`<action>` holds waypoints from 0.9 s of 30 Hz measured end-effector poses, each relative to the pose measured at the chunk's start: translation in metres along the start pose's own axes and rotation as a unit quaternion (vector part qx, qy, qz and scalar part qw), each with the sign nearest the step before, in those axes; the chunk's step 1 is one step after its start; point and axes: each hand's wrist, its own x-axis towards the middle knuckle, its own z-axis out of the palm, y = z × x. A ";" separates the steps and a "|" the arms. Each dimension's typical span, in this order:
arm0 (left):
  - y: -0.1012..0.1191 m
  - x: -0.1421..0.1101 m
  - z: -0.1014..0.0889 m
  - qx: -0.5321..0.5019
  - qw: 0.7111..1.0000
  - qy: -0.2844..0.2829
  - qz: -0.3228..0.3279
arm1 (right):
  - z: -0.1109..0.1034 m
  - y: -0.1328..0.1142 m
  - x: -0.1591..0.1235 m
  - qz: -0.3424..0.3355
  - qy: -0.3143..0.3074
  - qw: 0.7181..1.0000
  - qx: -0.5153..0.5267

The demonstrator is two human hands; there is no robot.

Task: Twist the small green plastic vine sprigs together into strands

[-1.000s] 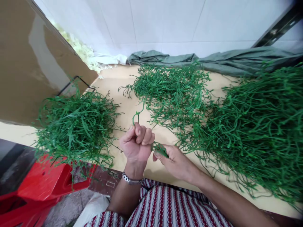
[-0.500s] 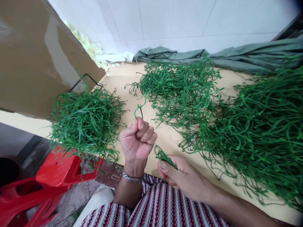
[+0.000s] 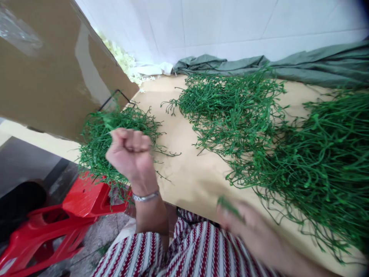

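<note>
My left hand [image 3: 131, 156] is a closed fist, raised over the left heap of thin green stems [image 3: 98, 154]. A blurred green sprig [image 3: 109, 120] sticks up from between its thumb and forefinger. Lower right, close to my lap, my right hand [image 3: 250, 221] is smeared by motion, its thumb and fingers closed round a small bundle of green stems [image 3: 229, 207]. The stems are slender and curly with small budded tips, and look like artificial greenery. A middle heap [image 3: 230, 104] and a larger right heap [image 3: 323, 165] of them lie on the table.
The pale table [image 3: 184, 169] runs along a white tiled wall [image 3: 219, 27]. A cardboard box [image 3: 49, 69] stands at the left, a black wire frame [image 3: 117, 92] beside it. Green cloth [image 3: 219, 65] lines the back. A red plastic stool [image 3: 83, 196] is at lower left.
My left hand has moved left with its sprig, from the table's middle to over the left heap. My right hand has shifted right and down with its bundle. The camera view has turned slightly.
</note>
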 end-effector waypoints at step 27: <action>0.030 0.022 -0.115 0.788 0.485 0.128 0.356 | -0.015 0.024 0.037 -0.060 0.060 0.987 -0.133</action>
